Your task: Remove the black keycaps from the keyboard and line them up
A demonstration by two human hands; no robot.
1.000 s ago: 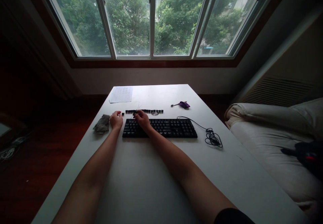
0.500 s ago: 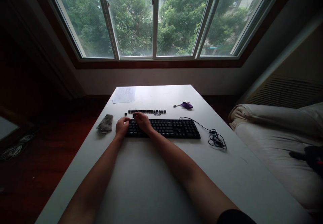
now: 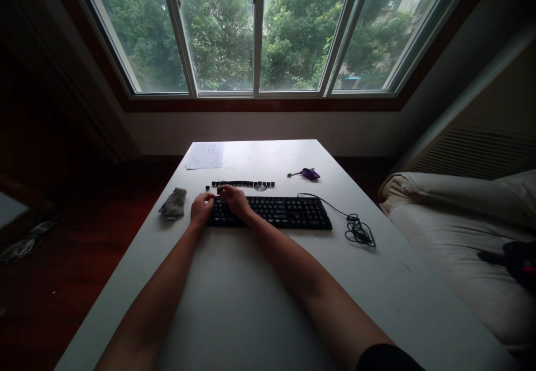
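Observation:
A black keyboard [image 3: 285, 213] lies across the white table [image 3: 251, 304], its cable [image 3: 355, 229] coiled to the right. Behind it runs a row of loose black keycaps [image 3: 247, 183]. My left hand [image 3: 201, 209] rests curled at the keyboard's left end. My right hand [image 3: 234, 200] is closed over the keyboard's upper left keys, pinching a small thin tool that I cannot make out clearly. The two hands nearly touch.
A grey cloth [image 3: 172, 203] lies left of the keyboard. A sheet of paper [image 3: 205, 155] sits at the far left corner, a purple brush [image 3: 307, 173] at the far right. A sofa with a white cover [image 3: 460, 231] stands right of the table. Windows face the table.
My left hand moved right from beside the grey cloth to the keyboard's left end. My right hand stayed over the upper left keys.

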